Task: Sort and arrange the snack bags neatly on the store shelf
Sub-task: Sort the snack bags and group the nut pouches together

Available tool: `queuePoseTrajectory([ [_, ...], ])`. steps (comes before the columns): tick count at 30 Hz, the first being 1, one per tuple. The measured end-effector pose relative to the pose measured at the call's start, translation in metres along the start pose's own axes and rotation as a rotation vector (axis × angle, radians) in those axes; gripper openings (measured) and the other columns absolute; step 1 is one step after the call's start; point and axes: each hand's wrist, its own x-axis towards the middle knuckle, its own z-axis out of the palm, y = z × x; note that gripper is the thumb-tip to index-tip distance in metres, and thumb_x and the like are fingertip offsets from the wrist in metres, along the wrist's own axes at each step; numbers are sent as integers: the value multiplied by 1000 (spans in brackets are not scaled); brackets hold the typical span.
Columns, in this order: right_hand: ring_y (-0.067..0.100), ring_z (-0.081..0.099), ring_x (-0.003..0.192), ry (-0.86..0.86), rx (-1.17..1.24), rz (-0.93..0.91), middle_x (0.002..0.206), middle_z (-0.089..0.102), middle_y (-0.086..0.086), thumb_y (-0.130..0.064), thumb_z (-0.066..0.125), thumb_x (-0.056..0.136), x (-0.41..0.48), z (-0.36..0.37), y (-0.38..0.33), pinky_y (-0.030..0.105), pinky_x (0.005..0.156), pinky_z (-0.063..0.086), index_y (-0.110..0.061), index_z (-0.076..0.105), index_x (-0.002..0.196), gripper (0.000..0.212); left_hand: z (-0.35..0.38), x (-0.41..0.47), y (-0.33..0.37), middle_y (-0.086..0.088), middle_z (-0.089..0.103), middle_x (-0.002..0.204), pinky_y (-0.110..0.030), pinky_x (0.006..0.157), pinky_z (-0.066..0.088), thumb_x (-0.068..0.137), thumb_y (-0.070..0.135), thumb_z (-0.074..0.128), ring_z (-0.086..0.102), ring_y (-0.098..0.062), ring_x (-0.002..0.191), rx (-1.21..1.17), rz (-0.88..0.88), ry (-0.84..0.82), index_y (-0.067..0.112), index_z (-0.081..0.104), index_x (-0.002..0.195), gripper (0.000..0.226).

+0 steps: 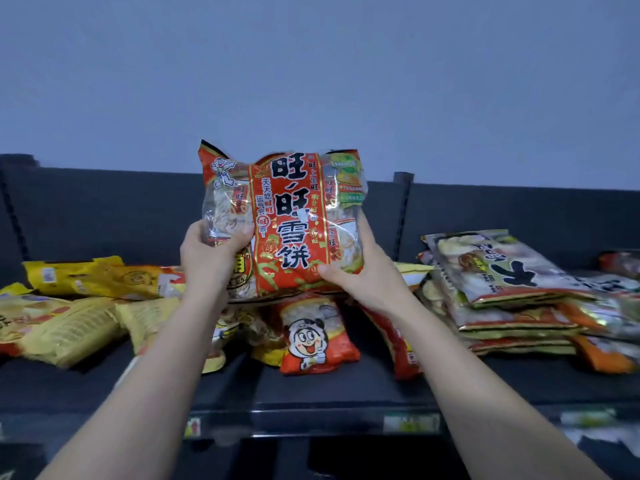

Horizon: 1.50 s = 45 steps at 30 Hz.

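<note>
1. Head view is showing the left hand [207, 258] curling its fingers round the lower left edge of the red snack bag [291, 220].
2. The right hand [363, 275] is gripping the bag's lower right corner, thumb pressing on its face.
3. The bag is being held upright (printed side facing the camera) above the dark shelf [329, 386].
4. Yellow bags [69, 327] are lying at its 8 o'clock, a small red bag [311, 337] at 6 o'clock, and a stack of grey-green bags [512, 282] at 4 o'clock.
</note>
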Motion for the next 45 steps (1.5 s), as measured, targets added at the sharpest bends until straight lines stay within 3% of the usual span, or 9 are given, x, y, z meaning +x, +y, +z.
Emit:
queuePoseTrajectory([
  [4,17,51,126,-59,-89,31,145,45,-4,-54,76,65,-32,-74,47,45,107,41,-43,-10,151,121,75,-35,-11,-5,65,114,-51,87,54,65,30,87,67,-26,98,-30,-67,-72,17,54,122,67],
  [10,15,46,130,337,-97,69,150,41,-11,-27,71,87,-76,-172,111,43,105,43,-43,14,151,87,186,-105,-14,3,69,108,-52,87,54,80,44,73,69,-20,96,13,62,-376,35,58,104,30],
  [14,14,53,118,496,-91,116,139,52,-12,-24,69,88,-97,-231,147,35,92,47,-43,26,147,76,249,-135,-15,6,56,129,-51,97,49,52,65,82,61,-18,113,165,94,-636,38,40,132,93],
  [19,19,52,117,647,-79,218,140,51,-7,-24,67,90,-108,-295,186,31,88,43,-38,33,146,68,327,-160,-18,4,44,144,-51,104,42,43,51,93,52,-20,125,216,139,-879,44,11,145,131],
  [22,9,50,101,702,-82,241,143,48,-8,-24,68,90,-108,-327,209,23,77,42,-37,33,146,68,379,-171,-20,1,43,144,-49,107,39,50,40,92,50,-22,127,317,204,-895,35,5,147,130],
  [25,17,53,117,768,-110,268,135,54,-7,-25,69,89,-102,-356,235,32,88,45,-34,38,144,64,436,-174,-26,-1,53,129,-49,101,44,60,23,90,55,-23,116,357,246,-861,27,22,138,104],
  [29,20,54,118,854,-206,298,128,59,-6,-28,69,87,-84,-398,276,39,91,48,-31,45,139,57,515,-174,-46,-7,52,127,-51,95,48,57,28,89,56,-29,111,440,278,-852,22,32,134,96],
  [41,28,60,109,939,-489,460,123,63,2,-20,61,93,-46,-494,385,37,84,47,-28,44,138,50,683,-204,-98,-17,25,152,-43,102,43,82,36,73,41,-33,131,671,222,-978,16,-8,153,109],
  [45,32,59,109,936,-580,479,127,60,6,-16,58,93,-44,-511,406,40,85,48,-34,26,150,68,709,-215,-110,-16,30,149,-41,97,47,84,43,70,47,-32,126,759,252,-1022,21,-7,153,106],
])
